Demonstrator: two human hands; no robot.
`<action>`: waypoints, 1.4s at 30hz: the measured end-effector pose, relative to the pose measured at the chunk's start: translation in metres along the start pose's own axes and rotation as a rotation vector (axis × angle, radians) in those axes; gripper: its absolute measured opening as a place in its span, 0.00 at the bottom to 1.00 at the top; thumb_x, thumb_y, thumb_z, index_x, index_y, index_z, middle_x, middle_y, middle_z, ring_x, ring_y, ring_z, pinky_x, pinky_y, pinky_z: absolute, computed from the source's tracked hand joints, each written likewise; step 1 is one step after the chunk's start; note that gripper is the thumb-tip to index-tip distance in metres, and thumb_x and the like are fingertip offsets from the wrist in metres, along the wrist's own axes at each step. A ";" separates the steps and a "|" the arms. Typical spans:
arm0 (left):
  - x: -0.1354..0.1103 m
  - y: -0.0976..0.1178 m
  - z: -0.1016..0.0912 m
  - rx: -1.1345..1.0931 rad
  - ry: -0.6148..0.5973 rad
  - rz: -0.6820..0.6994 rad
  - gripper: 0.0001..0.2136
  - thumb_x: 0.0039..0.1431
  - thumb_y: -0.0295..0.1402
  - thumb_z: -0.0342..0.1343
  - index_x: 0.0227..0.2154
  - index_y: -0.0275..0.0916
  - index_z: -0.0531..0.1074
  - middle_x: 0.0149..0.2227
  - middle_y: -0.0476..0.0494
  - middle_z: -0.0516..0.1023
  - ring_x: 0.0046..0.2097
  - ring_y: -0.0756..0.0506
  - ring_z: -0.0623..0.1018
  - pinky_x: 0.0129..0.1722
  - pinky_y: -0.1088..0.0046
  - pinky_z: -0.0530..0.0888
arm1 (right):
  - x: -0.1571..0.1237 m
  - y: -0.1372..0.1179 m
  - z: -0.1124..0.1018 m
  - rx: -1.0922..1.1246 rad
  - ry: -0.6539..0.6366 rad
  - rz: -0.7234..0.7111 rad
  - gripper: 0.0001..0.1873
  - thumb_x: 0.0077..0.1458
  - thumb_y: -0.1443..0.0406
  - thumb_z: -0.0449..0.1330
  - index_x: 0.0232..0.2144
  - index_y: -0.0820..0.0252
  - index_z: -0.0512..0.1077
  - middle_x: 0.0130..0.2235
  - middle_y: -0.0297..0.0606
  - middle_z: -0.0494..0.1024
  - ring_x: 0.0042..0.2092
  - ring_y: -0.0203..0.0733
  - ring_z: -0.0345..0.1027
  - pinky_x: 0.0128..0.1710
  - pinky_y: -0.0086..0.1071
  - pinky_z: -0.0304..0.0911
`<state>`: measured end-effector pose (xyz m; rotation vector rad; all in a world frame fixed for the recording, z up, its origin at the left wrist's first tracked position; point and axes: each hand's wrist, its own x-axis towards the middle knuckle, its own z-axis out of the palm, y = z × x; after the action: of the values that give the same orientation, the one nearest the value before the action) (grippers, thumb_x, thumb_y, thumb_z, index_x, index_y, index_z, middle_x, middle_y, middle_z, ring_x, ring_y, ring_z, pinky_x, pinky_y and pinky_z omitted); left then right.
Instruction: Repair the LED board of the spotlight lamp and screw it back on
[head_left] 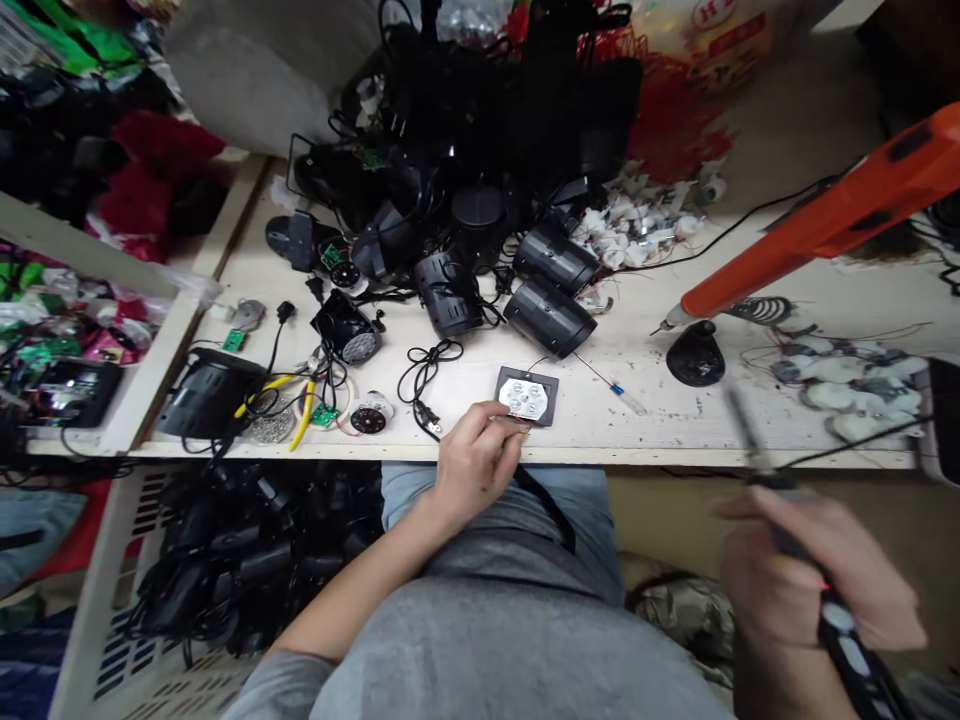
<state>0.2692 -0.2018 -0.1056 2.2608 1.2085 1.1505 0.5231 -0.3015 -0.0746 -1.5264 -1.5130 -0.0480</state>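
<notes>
My left hand (pixel 478 462) is closed in a pinch at the lower edge of a small black square lamp panel (pixel 550 397). A thin wire (pixel 517 424) shows at its fingertips; the rest of it is hidden. On the panel sits a white octagonal LED plate (pixel 512 391) with several round lenses. My right hand (pixel 821 570), smeared by motion, is wrapped round a soldering iron (pixel 847 640). The iron's blurred tip points up and left, past the table's front edge and apart from the panel. Right of the panel lies a screwdriver (pixel 616 388) with a clear and blue handle.
An orange electric screwdriver (pixel 817 220) slants in from the right above a black cone-shaped piece (pixel 696 353). Black cylindrical lamp housings (pixel 551 317) crowd the table's back. Yellow-handled pliers (pixel 303 415) lie left, beside loose cables. White wired parts (pixel 847 385) lie right. A crate (pixel 161 672) stands below.
</notes>
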 end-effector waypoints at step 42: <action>0.008 -0.001 0.008 0.063 -0.023 0.005 0.04 0.65 0.28 0.56 0.39 0.39 0.76 0.50 0.37 0.76 0.49 0.43 0.79 0.48 0.63 0.79 | 0.029 0.071 0.029 -0.456 0.006 0.080 0.12 0.60 0.59 0.58 0.29 0.58 0.76 0.25 0.38 0.80 0.23 0.38 0.71 0.25 0.31 0.63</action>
<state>0.2773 -0.1936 -0.1070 2.3176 1.2473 1.0999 0.5698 -0.2458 -0.1129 -1.9400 -1.4995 -0.3731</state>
